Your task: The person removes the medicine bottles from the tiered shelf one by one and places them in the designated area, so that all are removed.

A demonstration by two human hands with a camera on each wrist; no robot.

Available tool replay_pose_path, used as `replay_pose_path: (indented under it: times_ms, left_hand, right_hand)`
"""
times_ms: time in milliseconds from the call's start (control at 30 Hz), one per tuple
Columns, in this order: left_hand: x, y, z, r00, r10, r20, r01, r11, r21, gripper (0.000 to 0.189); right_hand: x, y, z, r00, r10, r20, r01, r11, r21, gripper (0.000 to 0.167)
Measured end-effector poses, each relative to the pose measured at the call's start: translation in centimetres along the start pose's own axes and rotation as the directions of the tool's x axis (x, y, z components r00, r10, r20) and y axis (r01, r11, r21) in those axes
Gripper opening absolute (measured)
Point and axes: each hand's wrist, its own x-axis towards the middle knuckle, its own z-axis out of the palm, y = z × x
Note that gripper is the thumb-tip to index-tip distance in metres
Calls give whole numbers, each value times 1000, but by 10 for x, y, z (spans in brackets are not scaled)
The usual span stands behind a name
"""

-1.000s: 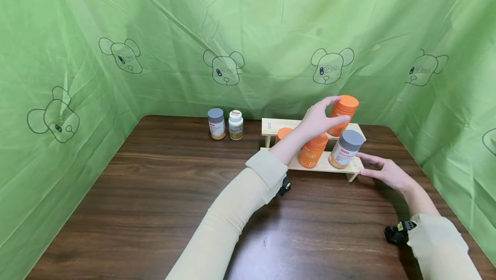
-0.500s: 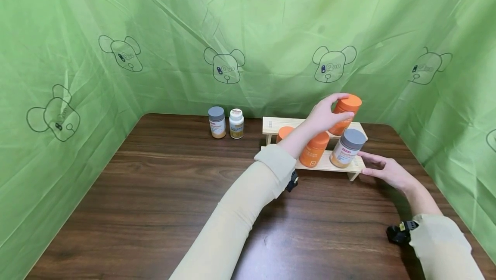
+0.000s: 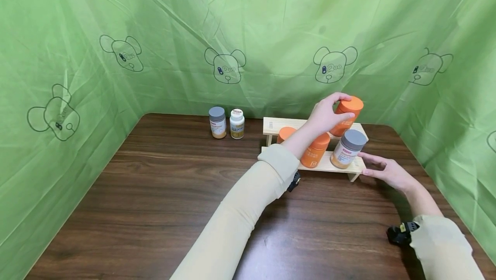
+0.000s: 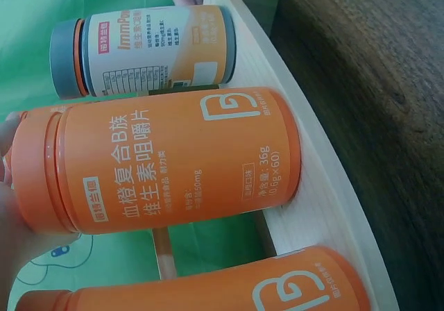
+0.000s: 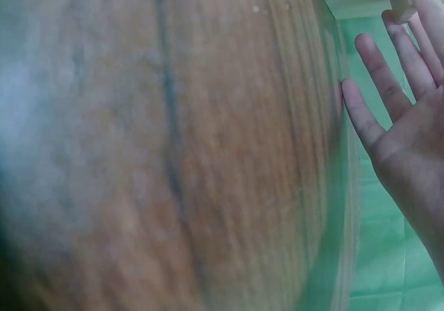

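Observation:
My left hand (image 3: 328, 114) grips an orange supplement bottle (image 3: 351, 104) by its upper part at the right end of the upper tier of a wooden two-tier rack (image 3: 284, 123). On the lower tier stand an orange bottle (image 3: 314, 153), a second orange one (image 3: 286, 133) partly behind my left wrist, and a grey-lidded bottle (image 3: 345, 153). In the left wrist view, the middle orange bottle (image 4: 180, 162) covers much of my left hand (image 4: 21, 234). My right hand (image 3: 389, 174) touches the rack's right end, thumb low and fingers extended; its fingers (image 5: 374, 68) look fairly straight in the right wrist view.
Left of the rack, a grey-lidded bottle (image 3: 218, 122) and a smaller white-capped bottle (image 3: 237, 124) stand near the back edge of the brown wooden table (image 3: 155, 202). A green cloth (image 3: 271, 26) printed with bear heads hangs around the back and sides.
My left hand and forearm have shifted slightly right along with the orange bottle on the upper tier. My right hand stays at the rack's end.

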Motion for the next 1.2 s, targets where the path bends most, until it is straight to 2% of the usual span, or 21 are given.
replay_pose_path:
  times_ms: [467, 700, 1200]
  left_hand:
    - [-3, 4, 3, 998, 40, -47, -36, 997, 70, 39]
    - [-5, 5, 3, 995, 57, -83, -47, 992, 115, 41]
    - [-13, 21, -18, 989, 69, -128, -63, 997, 48, 42]
  right_hand:
    - [0, -1, -1, 1000, 9, -1, -9, 1000, -21, 56]
    - [0, 1, 1, 1000, -1, 4, 1, 1000, 3, 56]
    - [-1, 0, 0, 1000, 22, 5, -22, 1000, -21, 56]
